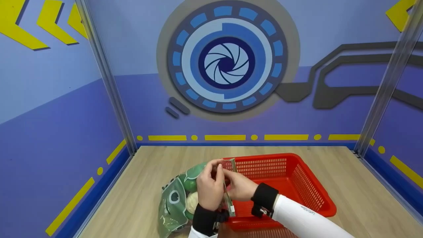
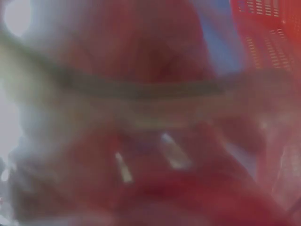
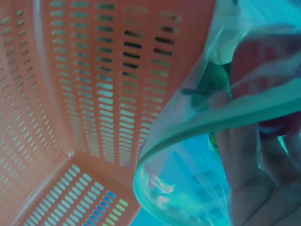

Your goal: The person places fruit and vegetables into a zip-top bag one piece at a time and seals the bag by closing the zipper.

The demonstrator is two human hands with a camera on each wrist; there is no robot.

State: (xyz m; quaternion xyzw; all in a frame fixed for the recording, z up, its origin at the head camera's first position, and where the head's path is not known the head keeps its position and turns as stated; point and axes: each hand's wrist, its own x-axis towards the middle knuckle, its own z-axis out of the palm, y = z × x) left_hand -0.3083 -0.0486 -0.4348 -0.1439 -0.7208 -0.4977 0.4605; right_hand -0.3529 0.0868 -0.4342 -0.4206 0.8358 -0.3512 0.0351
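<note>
A clear zip bag point(image 1: 173, 201) with a green printed cartoon face stands on the table, left of the red basket. Its mouth faces the basket, and a white slider point(image 1: 232, 209) sits on the zip strip. Inside show a green round vegetable point(image 1: 190, 185) and a cream-coloured one point(image 1: 192, 202). My left hand point(image 1: 211, 188) has its fingers bent at the bag's mouth, gripping the film. At the opening, my right hand point(image 1: 243, 186) holds a dark red rounded thing point(image 3: 265, 66); its kind is unclear. Blurred film fills most of the left wrist view.
The red plastic basket point(image 1: 317, 195) with slotted walls stands right of the bag, under my right forearm. The wooden table point(image 1: 132, 198) reaches back to a printed blue wall point(image 1: 138, 109). Metal posts point(image 1: 109, 79) rise at the corners.
</note>
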